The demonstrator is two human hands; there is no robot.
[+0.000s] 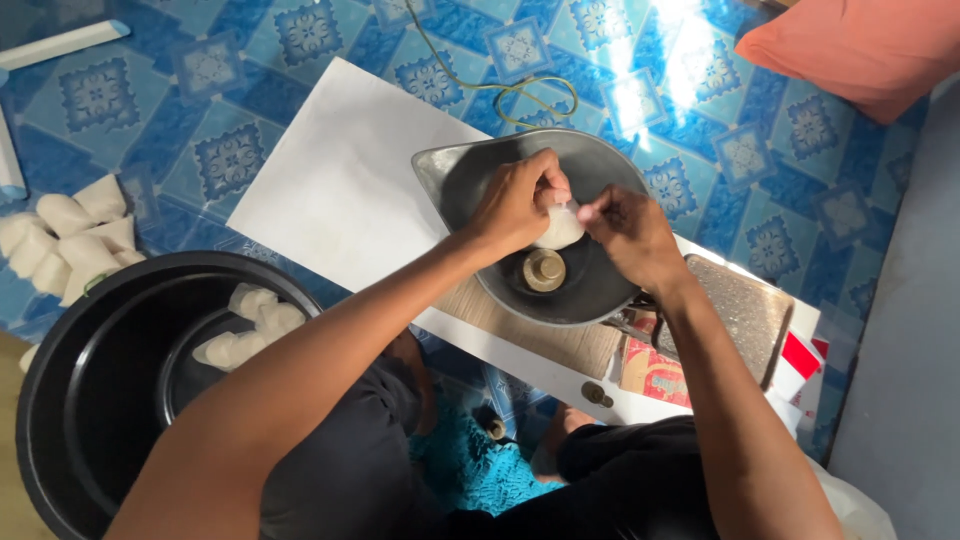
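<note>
Left hand [517, 203] and right hand [628, 225] both pinch a small white bag [560, 228] over the metal scale pan [470, 180], above its brass weight [544, 269].

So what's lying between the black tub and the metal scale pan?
Head view: the white paper sheet spans between the black tub and metal scale pan; the left forearm crosses above.

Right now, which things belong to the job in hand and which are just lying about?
In use: left hand, right hand, small white packet, metal scale pan, brass weight, black tub with packets.

Lying about: orange cushion, green cord, white paper sheet.
</note>
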